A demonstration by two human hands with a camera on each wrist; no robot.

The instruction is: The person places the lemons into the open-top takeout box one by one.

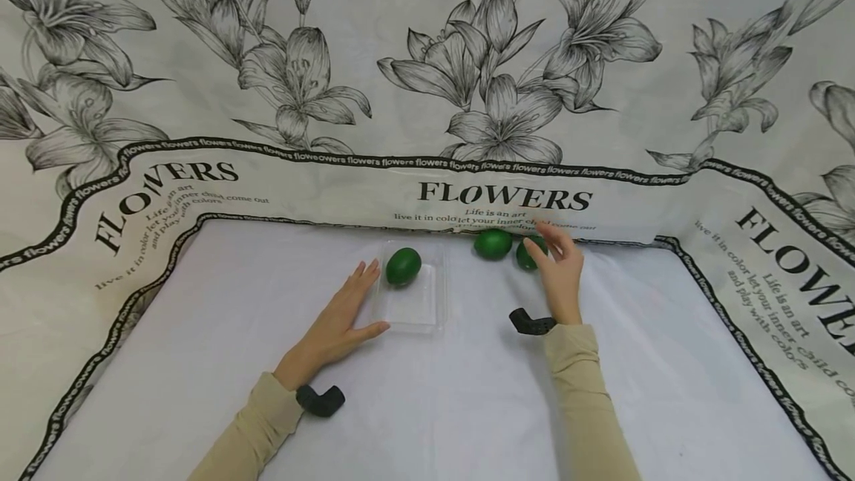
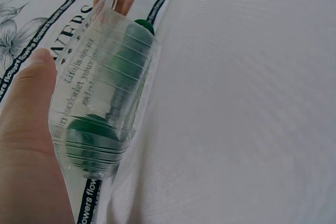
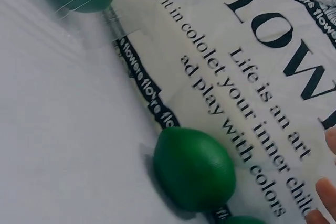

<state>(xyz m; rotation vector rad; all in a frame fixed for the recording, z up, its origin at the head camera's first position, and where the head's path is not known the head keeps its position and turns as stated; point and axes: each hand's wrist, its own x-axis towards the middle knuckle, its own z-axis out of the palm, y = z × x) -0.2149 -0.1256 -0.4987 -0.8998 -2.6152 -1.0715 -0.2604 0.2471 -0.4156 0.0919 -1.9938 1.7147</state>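
Note:
A clear plastic container point(image 1: 412, 305) lies on the white cloth, a green lime point(image 1: 404, 266) inside its far left part. My left hand point(image 1: 337, 318) rests along the container's left side, fingers straight and thumb apart at the near corner. In the left wrist view the thumb point(image 2: 31, 114) shows beside the clear wall. To the right, two more limes lie by the back edge: a left one point(image 1: 493, 245) and a right one point(image 1: 529, 254). My right hand point(image 1: 562, 269) reaches over the right lime, thumb overlapping it; in the right wrist view its fingertips point(image 3: 326, 190) stand spread apart from the limes.
A white cloth with flower drawings and lettering point(image 1: 505, 195) rises behind the work surface and along both sides. Black curved mounts point(image 1: 531, 322) sit at both wrists. White cloth surface point(image 1: 467, 407) spreads in front of the container and between the forearms.

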